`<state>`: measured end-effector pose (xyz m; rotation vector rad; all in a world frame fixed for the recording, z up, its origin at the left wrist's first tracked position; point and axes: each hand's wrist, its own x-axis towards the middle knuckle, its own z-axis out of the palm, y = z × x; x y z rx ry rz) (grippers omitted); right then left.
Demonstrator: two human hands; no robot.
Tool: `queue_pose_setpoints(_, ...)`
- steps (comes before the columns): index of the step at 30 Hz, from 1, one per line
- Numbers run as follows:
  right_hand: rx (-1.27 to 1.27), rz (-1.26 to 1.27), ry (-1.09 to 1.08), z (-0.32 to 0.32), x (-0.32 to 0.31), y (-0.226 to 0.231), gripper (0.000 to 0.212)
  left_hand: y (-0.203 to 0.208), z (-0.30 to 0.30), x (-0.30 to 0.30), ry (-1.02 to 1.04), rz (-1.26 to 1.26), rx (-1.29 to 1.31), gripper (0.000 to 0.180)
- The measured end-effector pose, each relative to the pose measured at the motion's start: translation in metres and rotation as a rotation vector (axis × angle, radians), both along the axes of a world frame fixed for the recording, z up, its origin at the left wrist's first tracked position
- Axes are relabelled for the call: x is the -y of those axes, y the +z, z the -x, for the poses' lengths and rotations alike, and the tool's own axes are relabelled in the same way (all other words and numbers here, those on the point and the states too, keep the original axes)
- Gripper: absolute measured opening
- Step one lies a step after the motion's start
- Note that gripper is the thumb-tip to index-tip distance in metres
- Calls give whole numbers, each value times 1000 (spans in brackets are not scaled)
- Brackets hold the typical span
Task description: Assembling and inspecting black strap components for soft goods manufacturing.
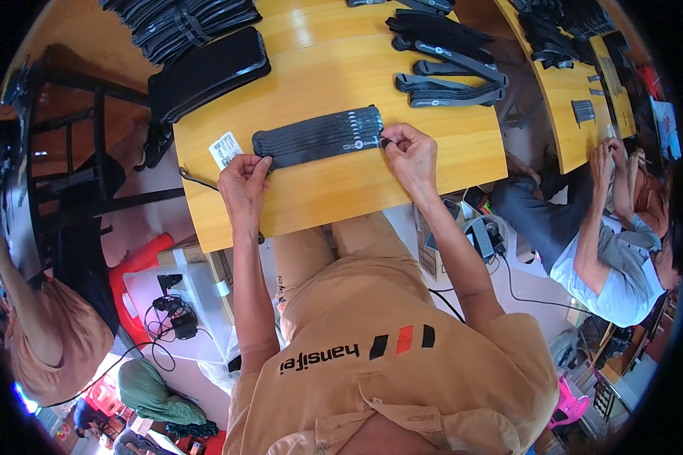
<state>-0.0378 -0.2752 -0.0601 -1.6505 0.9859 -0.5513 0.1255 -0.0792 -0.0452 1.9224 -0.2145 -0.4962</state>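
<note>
A fanned row of black fabric straps (315, 140) with white print lies across the yellow table in front of me. My left hand (244, 186) pinches the left end of the lowest strap between thumb and fingers. At the other end, my right hand (413, 159) is closed on the strap's right tip, a bit of black showing between thumb and forefinger. Beside my left hand lies a white printed label (224, 150). A loose thin black strap (199, 179) reaches over the table's left edge near it.
Black strap bundles (451, 83) sit at the table's back right. At the back left are a black stack (209, 72) and a large tied bundle (182, 26). A co-worker (607, 258) sits at another table (569, 140) on the right; another person (53, 334) is at left.
</note>
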Motion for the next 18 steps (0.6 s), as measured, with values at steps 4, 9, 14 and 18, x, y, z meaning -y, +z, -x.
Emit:
queue_pose_setpoints(4,22,0,9,1,1,-6,11,-5,-2,-2,3,18,-29,14)
queue_pose_setpoints(9,28,32,7,0,0,-5,12,-6,-3,-3,-3,13,-29,14)
queue_pose_setpoints(14,10,79,13,-1,0,-5,12,-6,-3,-2,14,41,-37,15)
queue_pose_setpoints(18,13,114,21,0,1,-7,12,-4,-2,1,30,24,-25,16)
